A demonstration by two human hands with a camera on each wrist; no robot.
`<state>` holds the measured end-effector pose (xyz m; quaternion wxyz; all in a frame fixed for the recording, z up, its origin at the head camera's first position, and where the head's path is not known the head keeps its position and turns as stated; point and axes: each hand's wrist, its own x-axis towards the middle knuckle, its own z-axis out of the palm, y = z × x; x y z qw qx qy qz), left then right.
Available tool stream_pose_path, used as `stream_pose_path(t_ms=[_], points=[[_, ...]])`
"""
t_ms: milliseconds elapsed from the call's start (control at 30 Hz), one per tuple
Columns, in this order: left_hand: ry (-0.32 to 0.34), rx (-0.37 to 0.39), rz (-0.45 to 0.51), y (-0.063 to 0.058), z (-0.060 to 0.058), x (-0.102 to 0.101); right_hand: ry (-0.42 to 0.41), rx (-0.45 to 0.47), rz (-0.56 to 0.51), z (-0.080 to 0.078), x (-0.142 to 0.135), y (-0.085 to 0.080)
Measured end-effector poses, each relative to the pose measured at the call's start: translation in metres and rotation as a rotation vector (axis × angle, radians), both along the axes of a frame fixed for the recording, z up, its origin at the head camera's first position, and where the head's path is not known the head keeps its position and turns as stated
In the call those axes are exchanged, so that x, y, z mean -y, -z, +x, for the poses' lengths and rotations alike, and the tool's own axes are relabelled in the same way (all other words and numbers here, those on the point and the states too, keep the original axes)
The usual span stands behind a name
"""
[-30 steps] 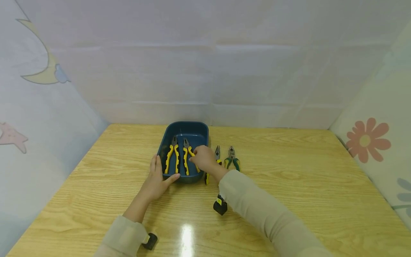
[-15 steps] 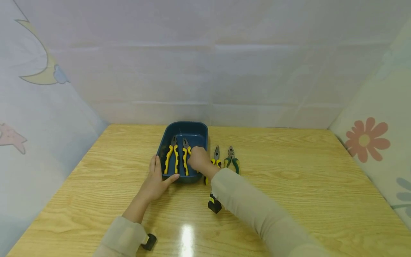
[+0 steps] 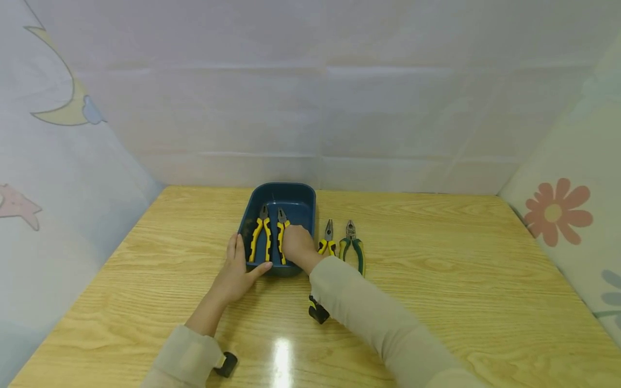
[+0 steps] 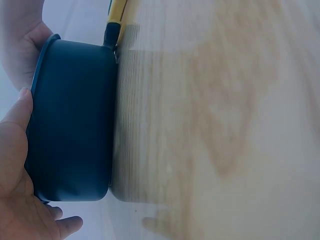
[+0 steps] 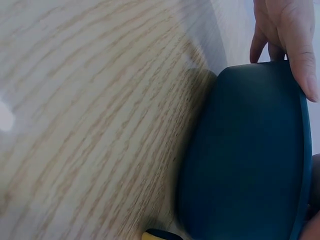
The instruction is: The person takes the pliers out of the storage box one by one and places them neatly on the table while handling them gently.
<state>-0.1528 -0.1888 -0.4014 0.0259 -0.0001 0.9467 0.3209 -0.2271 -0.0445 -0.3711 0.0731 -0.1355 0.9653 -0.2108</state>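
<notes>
A dark blue box (image 3: 304, 196) stands on the table with two yellow-and-black pliers inside. My left hand (image 3: 236, 275) rests on its near left corner, thumb along the near rim, straight fingers against the left wall; the left wrist view shows the thumb on the rim (image 4: 45, 47). My right hand (image 3: 297, 245) reaches in over the right wall, curled over the right handle of the second pliers (image 3: 281, 234). Its fingertips are hidden in the head view. The first pliers (image 3: 261, 234) lie to the left of these, apart from both hands.
Right of the box lie yellow-and-black needle-nose pliers (image 3: 328, 234), partly behind the right sleeve (image 3: 359, 307). Beside them are green-handled pliers (image 3: 351, 242). A pale cloth wall (image 3: 388, 124) rises close behind the box at the table's (image 3: 461, 280) back edge.
My right hand has moved slightly left and toward me, over the lower handle of the second pliers. More of the pliers outside has come into view. The left hand and box have stayed put.
</notes>
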Motion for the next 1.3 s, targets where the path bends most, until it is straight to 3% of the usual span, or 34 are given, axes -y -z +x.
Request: stream_pose_path(t_ms=[533, 933, 1300], points=[[-0.006, 0.005, 0.0, -0.001, 0.001, -0.001, 0.073, 0.065, 0.128, -0.003, 0.014, 0.011], [0.002, -0.005, -0.005, -0.001, 0.0, 0.0, 0.046, 0.084, 0.269, -0.006, 0.019, 0.014], [0.002, -0.002, 0.0, -0.001, -0.001, 0.0, 0.023, 0.087, 0.283, -0.003, 0.017, 0.013]])
